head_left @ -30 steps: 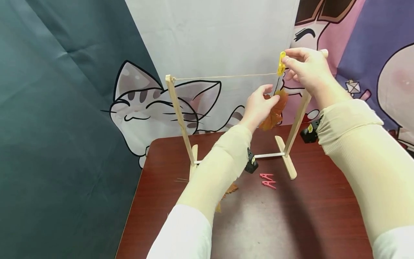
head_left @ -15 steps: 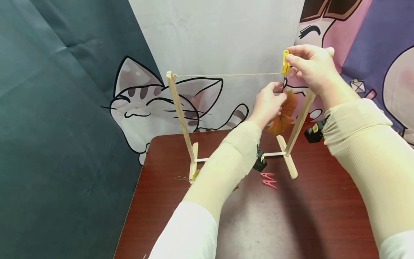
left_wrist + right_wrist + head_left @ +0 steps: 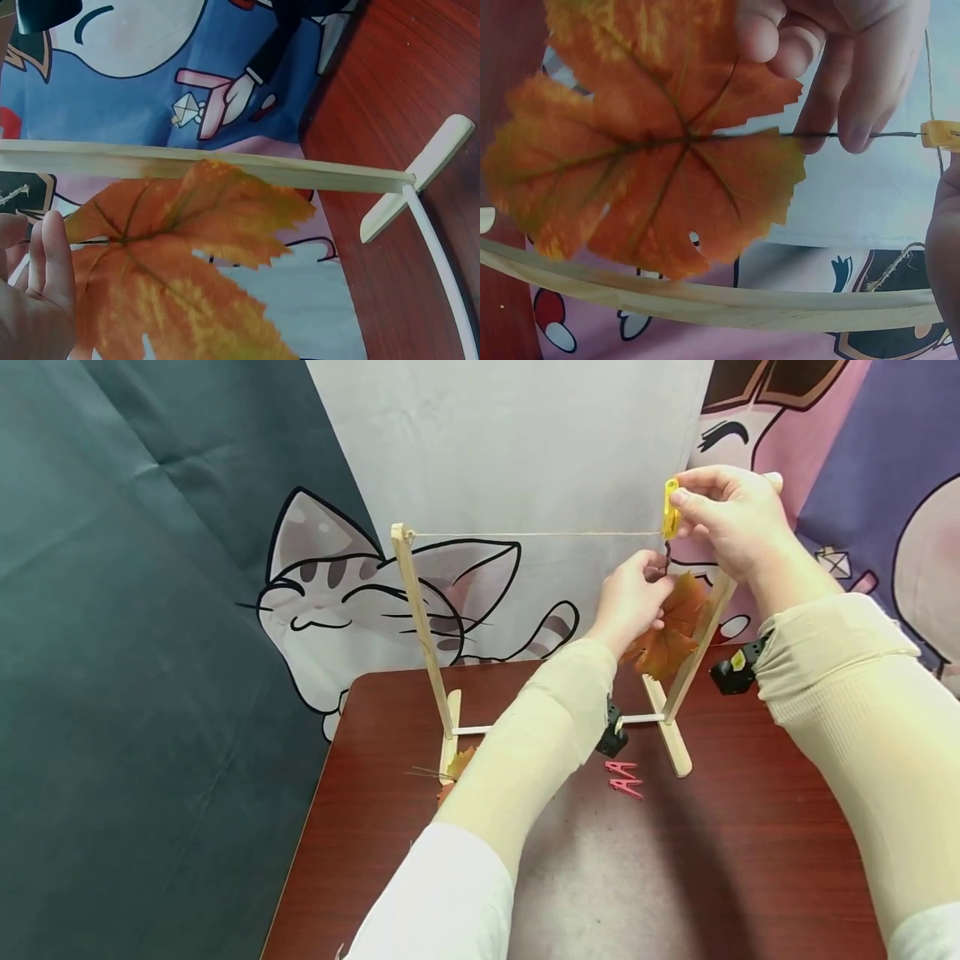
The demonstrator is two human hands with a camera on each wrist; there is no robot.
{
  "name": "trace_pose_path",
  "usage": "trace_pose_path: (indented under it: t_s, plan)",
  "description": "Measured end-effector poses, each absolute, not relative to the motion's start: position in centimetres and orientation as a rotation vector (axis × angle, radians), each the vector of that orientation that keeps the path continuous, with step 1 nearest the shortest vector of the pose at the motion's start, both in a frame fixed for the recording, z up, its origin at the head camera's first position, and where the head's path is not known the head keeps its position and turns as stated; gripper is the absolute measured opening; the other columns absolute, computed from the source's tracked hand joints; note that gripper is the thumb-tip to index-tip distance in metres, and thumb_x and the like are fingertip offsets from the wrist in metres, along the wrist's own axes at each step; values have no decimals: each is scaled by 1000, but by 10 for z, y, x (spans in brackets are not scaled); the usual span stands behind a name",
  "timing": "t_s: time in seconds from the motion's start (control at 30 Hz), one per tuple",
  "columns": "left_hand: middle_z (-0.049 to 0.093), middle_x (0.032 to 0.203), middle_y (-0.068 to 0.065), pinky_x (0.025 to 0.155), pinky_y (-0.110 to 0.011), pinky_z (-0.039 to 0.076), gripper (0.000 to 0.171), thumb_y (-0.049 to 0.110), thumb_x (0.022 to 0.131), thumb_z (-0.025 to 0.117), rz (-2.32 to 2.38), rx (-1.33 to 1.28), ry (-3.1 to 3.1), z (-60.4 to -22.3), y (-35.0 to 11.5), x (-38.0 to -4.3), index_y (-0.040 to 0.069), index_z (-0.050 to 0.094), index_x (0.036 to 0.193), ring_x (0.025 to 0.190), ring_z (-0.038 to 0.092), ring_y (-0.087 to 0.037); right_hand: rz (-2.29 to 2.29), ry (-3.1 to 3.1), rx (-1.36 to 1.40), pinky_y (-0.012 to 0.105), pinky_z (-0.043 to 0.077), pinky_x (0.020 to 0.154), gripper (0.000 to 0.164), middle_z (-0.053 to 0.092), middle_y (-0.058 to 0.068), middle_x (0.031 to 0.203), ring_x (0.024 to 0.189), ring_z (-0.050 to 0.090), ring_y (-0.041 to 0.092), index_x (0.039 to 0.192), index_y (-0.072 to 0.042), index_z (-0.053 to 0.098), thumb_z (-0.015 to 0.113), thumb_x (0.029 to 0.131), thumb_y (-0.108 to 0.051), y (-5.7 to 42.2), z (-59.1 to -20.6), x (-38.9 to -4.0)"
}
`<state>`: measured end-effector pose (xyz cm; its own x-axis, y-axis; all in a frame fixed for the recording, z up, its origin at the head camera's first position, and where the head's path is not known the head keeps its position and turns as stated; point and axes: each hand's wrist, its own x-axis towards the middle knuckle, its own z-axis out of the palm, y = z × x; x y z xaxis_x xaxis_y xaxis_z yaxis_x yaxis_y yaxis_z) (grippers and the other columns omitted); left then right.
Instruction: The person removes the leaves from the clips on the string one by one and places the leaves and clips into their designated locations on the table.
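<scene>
My right hand point(image 3: 746, 518) pinches a yellow clothespin point(image 3: 671, 508) upright on the string point(image 3: 540, 534), near the right post. Just below it, my left hand point(image 3: 633, 597) pinches the thin dark stem of an orange leaf point(image 3: 671, 631). In the right wrist view the stem point(image 3: 892, 134) runs from the leaf point(image 3: 645, 142) past the left fingertips to the jaws of the clothespin point(image 3: 939, 135). The leaf hangs with its blade down beside the right post point(image 3: 360, 177), as the left wrist view shows.
The wooden stand has a left post point(image 3: 420, 627) and a white crossbar point(image 3: 472, 729) low down. Two pink clothespins point(image 3: 622, 778) lie on the brown table point(image 3: 780, 827). More leaves point(image 3: 459, 764) lie by the left foot, partly hidden behind my left forearm.
Both hands have shifted a little to the right along the string, with the clothespin and leaf. My left hand has come up closer to the clothespin, and the leaf now overlaps the right post.
</scene>
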<state>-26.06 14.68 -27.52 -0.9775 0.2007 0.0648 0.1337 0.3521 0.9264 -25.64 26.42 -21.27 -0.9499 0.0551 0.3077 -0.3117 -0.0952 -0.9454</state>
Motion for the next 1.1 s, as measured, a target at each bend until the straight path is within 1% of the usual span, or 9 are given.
trace_pose_path:
  t_s: [0.13, 0.3, 0.4, 0.57, 0.63, 0.8, 0.87, 1.1]
  plan:
    - [61, 85, 15, 44, -17, 47, 11, 23, 92, 61, 1637, 329, 2608, -275, 147, -264, 25, 63, 103, 50, 58, -9, 2180, -1916, 249, 15, 51, 58, 11, 67, 3, 85, 64, 60, 11, 94, -8, 69, 70, 83, -8, 265, -214, -256]
    - [63, 87, 14, 45, -17, 48, 12, 25, 94, 59, 1601, 339, 2651, -276, 143, -270, 24, 66, 103, 51, 58, -8, 2209, -1903, 272, 16, 52, 61, 9, 68, 3, 83, 71, 64, 10, 93, -6, 68, 68, 84, -5, 271, -215, -255]
    - [64, 88, 13, 45, -17, 48, 14, 27, 94, 59, 1624, 345, 2648, -276, 140, -273, 24, 68, 104, 53, 59, -8, 2230, -1883, 282, 17, 52, 61, 11, 67, 4, 84, 72, 64, 11, 93, -5, 67, 68, 83, -5, 274, -214, -255]
    - [64, 87, 13, 47, -17, 48, 18, 30, 93, 59, 1631, 347, 2655, -276, 135, -275, 28, 70, 107, 55, 58, -7, 2249, -1866, 300, 16, 52, 62, 9, 66, 5, 83, 72, 63, 11, 92, -3, 65, 66, 84, -1, 274, -213, -256]
    - [62, 91, 14, 46, -16, 47, 19, 30, 93, 59, 1613, 358, 2685, -276, 134, -275, 29, 70, 109, 53, 58, -7, 2238, -1860, 311, 15, 51, 62, 7, 66, 5, 82, 71, 63, 11, 91, -3, 63, 65, 84, 0, 274, -213, -258]
    - [58, 96, 13, 46, -15, 46, 19, 28, 93, 60, 1614, 389, 2709, -276, 132, -276, 26, 71, 108, 52, 57, -6, 2170, -1866, 302, 14, 49, 60, 5, 63, 4, 82, 69, 59, 11, 90, -2, 58, 61, 87, 1, 272, -213, -259]
    - [59, 93, 13, 47, -14, 47, 18, 28, 92, 61, 1638, 388, 2685, -275, 132, -276, 25, 71, 107, 55, 56, -6, 2140, -1855, 288, 13, 49, 60, 6, 60, 4, 83, 68, 57, 11, 90, -2, 56, 59, 88, 2, 271, -212, -260]
    - [63, 91, 15, 48, -15, 47, 17, 26, 93, 60, 1640, 425, 2683, -275, 128, -282, 25, 70, 106, 55, 55, -6, 2174, -1672, 246, 14, 50, 71, 12, 56, 8, 90, 81, 58, 14, 91, -2, 53, 55, 87, 9, 265, -206, -261]
